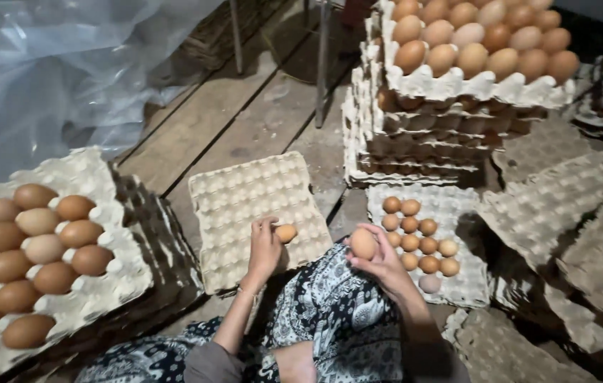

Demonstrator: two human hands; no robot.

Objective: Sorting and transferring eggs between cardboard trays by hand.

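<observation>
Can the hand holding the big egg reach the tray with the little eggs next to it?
Probably yes: the right hand hovers just beside the partly filled tray, with nothing between them.

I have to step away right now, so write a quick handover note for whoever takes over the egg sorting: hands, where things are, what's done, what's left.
Left hand: holds a small egg over the empty tray in front.
Right hand: holds one brown egg above the lap.
Right tray: two short columns of small eggs filled, the rest bare.
Left tray: mostly full of large brown eggs.
Stack of filled trays stands behind, top one full.
Done: the stack and part of the right tray.
Left: both held eggs are not yet placed; the front tray has no eggs seated.
</observation>
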